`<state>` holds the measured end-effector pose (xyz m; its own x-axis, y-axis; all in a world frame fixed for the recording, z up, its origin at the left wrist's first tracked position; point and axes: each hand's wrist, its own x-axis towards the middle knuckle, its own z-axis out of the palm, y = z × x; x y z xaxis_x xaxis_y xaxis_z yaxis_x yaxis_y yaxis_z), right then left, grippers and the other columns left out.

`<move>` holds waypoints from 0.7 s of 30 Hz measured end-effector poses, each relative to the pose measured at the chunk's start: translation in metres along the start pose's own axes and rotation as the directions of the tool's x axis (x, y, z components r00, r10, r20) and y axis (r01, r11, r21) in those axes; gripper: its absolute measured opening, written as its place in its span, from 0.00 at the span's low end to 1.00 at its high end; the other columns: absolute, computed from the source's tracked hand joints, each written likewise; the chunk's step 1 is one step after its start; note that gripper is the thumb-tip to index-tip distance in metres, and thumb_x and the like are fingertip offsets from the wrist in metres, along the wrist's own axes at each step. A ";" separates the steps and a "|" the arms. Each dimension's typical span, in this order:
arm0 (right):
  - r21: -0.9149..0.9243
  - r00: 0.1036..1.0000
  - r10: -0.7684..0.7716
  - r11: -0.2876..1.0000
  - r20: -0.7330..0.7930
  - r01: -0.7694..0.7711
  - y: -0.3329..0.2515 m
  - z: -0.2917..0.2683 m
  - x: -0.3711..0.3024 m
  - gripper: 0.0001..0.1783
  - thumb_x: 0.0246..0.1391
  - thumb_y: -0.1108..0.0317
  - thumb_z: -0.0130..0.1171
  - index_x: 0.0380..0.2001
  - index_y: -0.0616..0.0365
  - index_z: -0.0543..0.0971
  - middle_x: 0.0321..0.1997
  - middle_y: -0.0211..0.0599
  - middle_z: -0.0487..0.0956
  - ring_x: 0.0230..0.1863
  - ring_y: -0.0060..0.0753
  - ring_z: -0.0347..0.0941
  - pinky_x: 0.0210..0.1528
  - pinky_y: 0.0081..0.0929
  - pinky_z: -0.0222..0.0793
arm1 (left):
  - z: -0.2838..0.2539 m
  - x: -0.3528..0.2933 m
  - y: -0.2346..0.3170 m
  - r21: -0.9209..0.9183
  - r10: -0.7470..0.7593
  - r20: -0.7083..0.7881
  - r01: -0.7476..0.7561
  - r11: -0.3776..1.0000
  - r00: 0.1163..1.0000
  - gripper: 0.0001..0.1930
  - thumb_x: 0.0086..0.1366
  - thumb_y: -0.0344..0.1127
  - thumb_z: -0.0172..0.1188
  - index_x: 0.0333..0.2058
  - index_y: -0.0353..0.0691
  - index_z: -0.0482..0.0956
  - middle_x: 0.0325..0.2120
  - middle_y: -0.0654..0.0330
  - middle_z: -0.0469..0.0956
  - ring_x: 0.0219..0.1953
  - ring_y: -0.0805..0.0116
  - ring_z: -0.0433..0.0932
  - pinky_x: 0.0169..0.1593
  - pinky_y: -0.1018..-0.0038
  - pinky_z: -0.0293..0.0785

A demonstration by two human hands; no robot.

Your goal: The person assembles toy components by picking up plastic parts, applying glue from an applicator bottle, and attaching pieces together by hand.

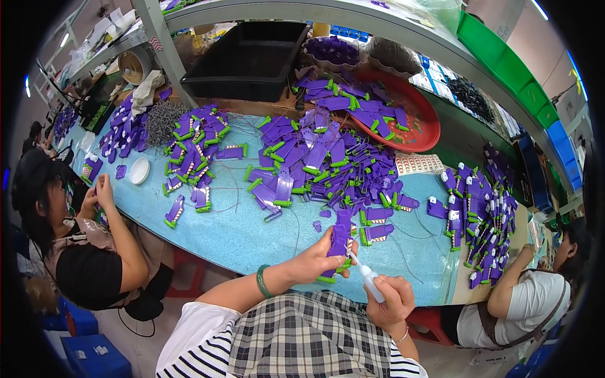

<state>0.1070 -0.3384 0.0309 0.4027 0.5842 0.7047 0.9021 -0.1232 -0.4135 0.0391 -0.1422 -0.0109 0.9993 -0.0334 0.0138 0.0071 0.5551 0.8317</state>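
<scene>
Near the table's front edge, my left hand grips several purple plastic parts with green ends, held together in a bunch. My right hand is wrapped round a small white squeeze bottle. The bottle's thin nozzle points up and left at the purple parts, close to or touching them; I cannot tell which. Just beyond my hands lies a big heap of purple and green parts. Two loose purple and green pieces rest to the right of the held bunch.
A red round tray and a black bin stand at the back, below a metal shelf. More purple parts lie at right, beside a co-worker. Another co-worker sits at left, near a white dish.
</scene>
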 end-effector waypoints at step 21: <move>0.010 1.000 -0.014 1.000 -0.008 0.014 -0.003 0.001 -0.001 0.19 0.36 0.78 0.71 0.36 0.57 0.79 0.30 0.37 0.76 0.24 0.32 0.72 0.23 0.25 0.67 | 0.004 0.002 -0.006 0.205 0.249 -0.146 -0.217 0.954 0.957 0.28 0.64 0.24 0.47 0.58 0.42 0.43 0.46 0.57 0.63 0.46 0.68 0.69 0.45 0.69 0.75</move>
<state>0.1040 -0.3379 0.0305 0.3912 0.5798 0.7148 0.9061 -0.1066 -0.4094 0.0414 -0.1486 -0.0138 0.9637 0.2277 0.1396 -0.2177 0.3665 0.9046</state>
